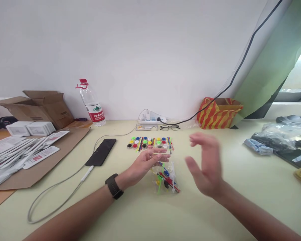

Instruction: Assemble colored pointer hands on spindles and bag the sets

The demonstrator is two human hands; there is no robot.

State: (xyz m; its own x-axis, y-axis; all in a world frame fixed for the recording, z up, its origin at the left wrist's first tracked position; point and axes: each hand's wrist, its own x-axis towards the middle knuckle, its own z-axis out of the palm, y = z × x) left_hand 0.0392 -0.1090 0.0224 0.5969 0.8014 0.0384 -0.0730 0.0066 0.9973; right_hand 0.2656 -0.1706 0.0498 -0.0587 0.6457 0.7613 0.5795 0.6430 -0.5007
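My left hand [146,164], a dark watch on its wrist, reaches over the far edge of a clear plastic bag [166,179]. Its fingers are stretched out and hold nothing that I can see. Inside the bag are colored plastic sticks and round pieces in red, green, blue, white, yellow and black. My right hand [206,164] is raised to the right of the bag, a little blurred, fingers and thumb apart with nothing between them. Beyond the left hand lie rows of colored round pieces [145,142] with bundles of thin sticks among them.
A phone [101,152] on a charging cable [62,201] lies to the left. Behind are a water bottle [94,107], a power strip [153,119], glasses [169,127] and a striped bag [208,115]. A cardboard box [50,107] stands far left; plastic-wrapped items [273,140] lie right.
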